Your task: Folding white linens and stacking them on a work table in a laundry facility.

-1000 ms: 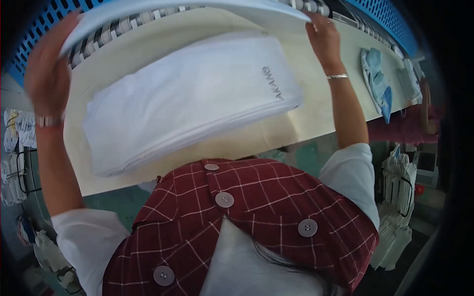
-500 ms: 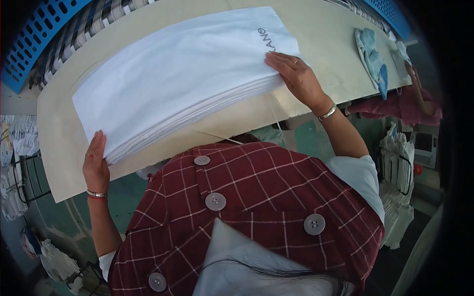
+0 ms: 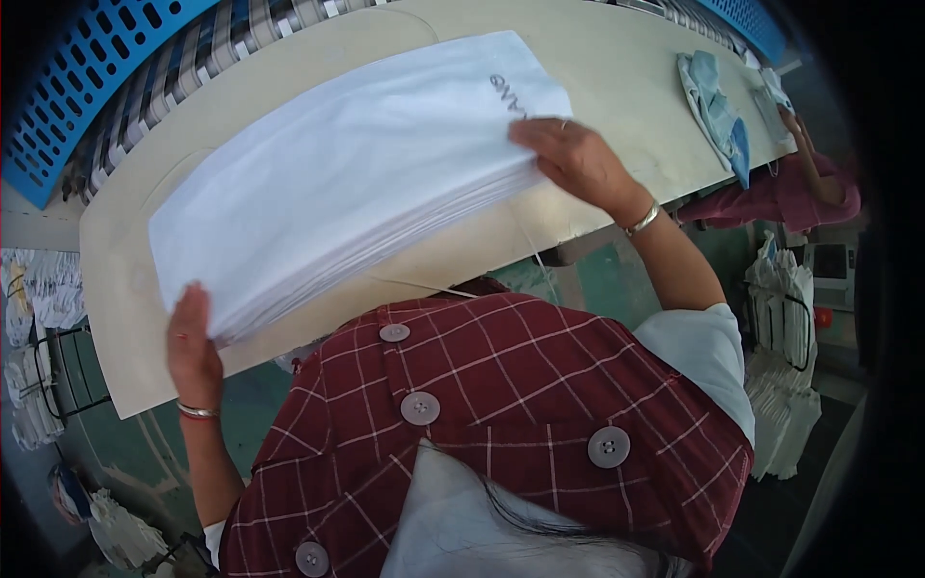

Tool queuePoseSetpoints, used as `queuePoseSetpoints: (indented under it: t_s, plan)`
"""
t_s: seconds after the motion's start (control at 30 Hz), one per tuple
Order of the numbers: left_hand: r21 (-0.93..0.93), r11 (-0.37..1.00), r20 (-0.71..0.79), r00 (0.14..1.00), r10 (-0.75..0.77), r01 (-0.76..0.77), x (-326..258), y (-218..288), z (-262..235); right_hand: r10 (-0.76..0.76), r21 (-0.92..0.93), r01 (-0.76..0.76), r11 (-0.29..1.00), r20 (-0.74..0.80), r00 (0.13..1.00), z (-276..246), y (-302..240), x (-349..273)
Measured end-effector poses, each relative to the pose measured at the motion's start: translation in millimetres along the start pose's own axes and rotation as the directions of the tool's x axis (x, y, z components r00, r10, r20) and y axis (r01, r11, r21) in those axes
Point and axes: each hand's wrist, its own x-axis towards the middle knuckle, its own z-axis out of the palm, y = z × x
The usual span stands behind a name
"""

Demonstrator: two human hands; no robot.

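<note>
A long stack of folded white cloths (image 3: 347, 183) lies across the table in front of me, with dark lettering at the far right of its top layer. The stack's layered edge faces me. At its left end my left hand (image 3: 196, 352) rests against the near corner, fingers stretched out and blurred. My right hand (image 3: 583, 166) lies over the near right corner, fingers extended across the top cloth beside the lettering; its thumb is hidden. Both hands touch the stack and neither is wrapped round it.
The cream table (image 3: 120, 318) has a curved-looking rim. Behind it are a slatted rack (image 3: 226, 43) and a blue perforated panel (image 3: 92, 82). A crumpled light-blue cloth (image 3: 711, 106) lies at right, near a co-worker's pink sleeve (image 3: 752, 199). White pieces hang on racks (image 3: 780, 308) at both sides.
The stack has shifted slightly nearer to me, both hands moving with it. The right hand's fingers are more bent than before. The view has turned a little.
</note>
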Motion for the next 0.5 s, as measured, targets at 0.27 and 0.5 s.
queuePoseSetpoints:
  t_s: [0.27,0.5]
  plan:
    - [-0.126,0.992,0.027,1.0,-0.009,0.012,81.5,26.2,-9.3,0.0,0.271,0.04,0.962,-0.145,0.99,-2.9,-51.5,91.0]
    - [0.027,0.999,0.125,0.991,-0.039,0.036,90.7,25.7,33.7,0.191,-0.205,-0.204,0.957,-0.082,0.978,16.5,11.1,83.3]
